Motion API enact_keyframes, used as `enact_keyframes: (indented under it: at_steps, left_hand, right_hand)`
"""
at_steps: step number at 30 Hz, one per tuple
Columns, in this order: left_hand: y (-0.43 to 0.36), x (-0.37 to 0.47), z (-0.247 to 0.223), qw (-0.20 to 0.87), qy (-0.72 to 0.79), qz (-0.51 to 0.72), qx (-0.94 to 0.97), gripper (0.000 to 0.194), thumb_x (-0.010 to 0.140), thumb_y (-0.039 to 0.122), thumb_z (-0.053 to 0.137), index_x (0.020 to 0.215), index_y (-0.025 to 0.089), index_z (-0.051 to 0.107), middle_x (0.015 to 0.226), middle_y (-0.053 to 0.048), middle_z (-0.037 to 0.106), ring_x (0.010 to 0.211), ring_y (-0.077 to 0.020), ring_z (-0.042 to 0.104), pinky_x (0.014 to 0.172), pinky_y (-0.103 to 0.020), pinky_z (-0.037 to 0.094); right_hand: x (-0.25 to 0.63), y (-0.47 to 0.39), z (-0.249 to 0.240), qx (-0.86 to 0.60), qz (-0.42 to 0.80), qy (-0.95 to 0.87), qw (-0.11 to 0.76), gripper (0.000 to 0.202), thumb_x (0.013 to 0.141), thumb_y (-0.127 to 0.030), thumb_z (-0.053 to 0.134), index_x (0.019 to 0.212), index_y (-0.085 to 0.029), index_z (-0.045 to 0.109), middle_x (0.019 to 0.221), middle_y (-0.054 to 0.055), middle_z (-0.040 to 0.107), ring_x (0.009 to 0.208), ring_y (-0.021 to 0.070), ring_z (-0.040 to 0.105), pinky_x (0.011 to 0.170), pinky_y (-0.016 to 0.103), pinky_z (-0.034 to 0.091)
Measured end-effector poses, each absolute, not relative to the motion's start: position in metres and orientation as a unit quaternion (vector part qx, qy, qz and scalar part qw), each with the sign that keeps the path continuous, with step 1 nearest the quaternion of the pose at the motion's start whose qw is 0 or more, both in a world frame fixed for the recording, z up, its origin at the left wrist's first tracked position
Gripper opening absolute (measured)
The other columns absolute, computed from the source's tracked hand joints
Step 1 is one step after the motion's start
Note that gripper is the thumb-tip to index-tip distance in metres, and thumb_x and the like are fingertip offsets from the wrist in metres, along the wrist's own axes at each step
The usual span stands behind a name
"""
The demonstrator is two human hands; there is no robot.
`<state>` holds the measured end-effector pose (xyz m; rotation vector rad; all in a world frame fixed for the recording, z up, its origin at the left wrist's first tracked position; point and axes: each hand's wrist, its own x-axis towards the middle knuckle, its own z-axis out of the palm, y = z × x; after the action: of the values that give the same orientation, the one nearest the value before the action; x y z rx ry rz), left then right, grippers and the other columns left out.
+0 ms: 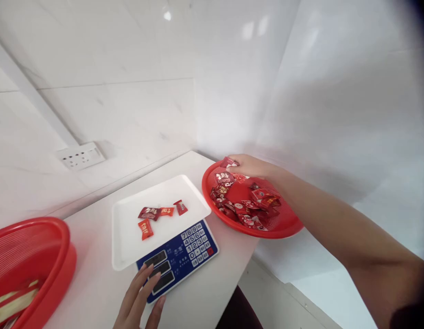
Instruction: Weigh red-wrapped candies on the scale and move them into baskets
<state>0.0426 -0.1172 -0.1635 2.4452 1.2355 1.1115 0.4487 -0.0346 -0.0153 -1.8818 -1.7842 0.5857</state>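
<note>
A kitchen-type digital scale with a blue keypad panel [198, 242] and a white tray [126, 237] stands on the table. Several wrapped candies [150, 213] in red, dark red and orange lie on the tray. My left hand [139, 297] is at the panel's lower left, fingers apart, over the small display windows; I cannot tell whether it touches them. On the right, a red plastic basket [212, 205] holds many red-wrapped candies [246, 212]. My right hand [249, 165] reaches over its far rim, fingers closed on a red-wrapped candy [228, 162]; the fingertips are partly hidden.
A second red basket [66, 246] with yellowish and red packets [16, 299] stands at the left edge of the white table [212, 292]. Walls close off the back and right. A socket panel [81, 156] is on the back wall.
</note>
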Motion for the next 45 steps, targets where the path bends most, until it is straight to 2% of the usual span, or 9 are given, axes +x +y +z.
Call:
enact_keyframes:
  at_steps: [8, 13, 18, 24, 30, 33, 36, 40, 45]
  left_hand:
    - [-0.137, 0.039, -0.15, 0.1, 0.461, 0.296, 0.831, 0.031, 0.09, 0.026, 0.049, 0.12, 0.026, 0.056, 0.131, -0.008, 0.056, 0.124, -0.0244, 0.05, 0.093, -0.038, 0.052]
    - [-0.143, 0.028, -0.147, 0.099, 0.481, 0.287, 0.822, 0.031, 0.089, 0.025, 0.049, 0.12, 0.027, 0.055, 0.132, -0.007, 0.055, 0.126, -0.024, 0.047, 0.093, -0.037, 0.052]
    - [-0.144, 0.016, -0.143, 0.081, 0.484, 0.293, 0.82, 0.031, 0.088, 0.023, 0.051, 0.118, 0.028, 0.055, 0.129, -0.007, 0.058, 0.124, -0.024, 0.05, 0.09, -0.037, 0.053]
    - [-0.14, 0.018, -0.146, 0.102, 0.472, 0.299, 0.823, 0.031, 0.089, 0.022, 0.05, 0.119, 0.027, 0.054, 0.129, -0.008, 0.058, 0.124, -0.0247, 0.049, 0.09, -0.037, 0.053]
    - [-0.14, 0.018, -0.144, 0.137, 0.462, 0.328, 0.813, 0.031, 0.088, 0.021, 0.052, 0.118, 0.028, 0.056, 0.129, -0.008, 0.057, 0.125, -0.0251, 0.048, 0.093, -0.038, 0.051]
    - [-0.147, 0.014, -0.14, 0.239, 0.487, 0.338, 0.769, 0.028, 0.088, 0.024, 0.052, 0.114, 0.029, 0.058, 0.127, -0.008, 0.058, 0.121, -0.0251, 0.052, 0.091, -0.038, 0.051]
    - [-0.158, 0.019, -0.137, 0.457, 0.464, 0.327, 0.685, 0.024, 0.088, 0.031, 0.052, 0.111, 0.027, 0.06, 0.12, -0.009, 0.06, 0.112, -0.0239, 0.057, 0.091, -0.037, 0.05]
    - [-0.166, 0.044, -0.143, 0.743, 0.364, 0.25, 0.503, 0.047, 0.082, 0.039, 0.062, 0.125, 0.023, 0.049, 0.116, -0.012, 0.059, 0.108, -0.0245, 0.058, 0.091, -0.041, 0.048]
    - [-0.166, 0.077, -0.155, 0.848, 0.279, 0.216, 0.396, 0.052, 0.078, 0.034, 0.069, 0.123, 0.02, 0.049, 0.111, -0.01, 0.058, 0.1, -0.0221, 0.059, 0.086, -0.038, 0.046]
  right_hand:
    - [0.343, -0.015, -0.012, -0.554, 0.419, -0.666, 0.273, 0.01, 0.082, -0.018, 0.054, 0.091, -0.018, 0.059, 0.098, 0.005, 0.07, 0.089, 0.0201, 0.065, 0.069, 0.027, 0.051]
    - [0.299, 0.01, -0.037, -0.562, 0.326, -0.737, 0.184, 0.003, 0.078, -0.021, 0.057, 0.079, -0.019, 0.056, 0.084, 0.003, 0.067, 0.075, 0.0186, 0.063, 0.061, 0.026, 0.046]
    - [0.292, 0.018, -0.04, -0.603, 0.247, -0.728, 0.213, 0.01, 0.077, -0.022, 0.057, 0.072, -0.02, 0.048, 0.078, 0.003, 0.06, 0.071, 0.0182, 0.056, 0.059, 0.028, 0.04]
    - [0.28, 0.013, -0.028, -0.526, 0.476, -0.604, 0.364, 0.007, 0.081, -0.016, 0.056, 0.076, -0.02, 0.052, 0.071, 0.0, 0.058, 0.066, 0.0139, 0.057, 0.058, 0.027, 0.047]
    - [0.272, 0.007, -0.029, -0.518, 0.484, -0.488, 0.508, 0.005, 0.081, -0.015, 0.059, 0.079, -0.019, 0.055, 0.074, 0.0, 0.06, 0.068, 0.012, 0.058, 0.059, 0.024, 0.046]
    - [0.279, -0.03, -0.033, -0.479, 0.514, -0.488, 0.519, 0.006, 0.082, -0.024, 0.059, 0.085, -0.02, 0.058, 0.082, 0.001, 0.063, 0.077, 0.0147, 0.062, 0.065, 0.027, 0.05]
    - [0.28, -0.09, -0.053, -0.509, 0.452, -0.555, 0.478, 0.017, 0.081, -0.035, 0.063, 0.091, -0.022, 0.062, 0.081, 0.001, 0.065, 0.074, 0.0161, 0.063, 0.065, 0.028, 0.052]
    - [0.257, -0.162, -0.11, -0.554, 0.426, -0.53, 0.48, 0.021, 0.085, -0.036, 0.056, 0.101, -0.023, 0.06, 0.083, 0.002, 0.066, 0.066, 0.015, 0.062, 0.058, 0.028, 0.054]
    - [0.23, -0.191, -0.164, -0.5, 0.338, -0.614, 0.508, 0.02, 0.088, -0.021, 0.05, 0.105, -0.027, 0.058, 0.096, 0.004, 0.063, 0.087, 0.0166, 0.062, 0.074, 0.029, 0.054]
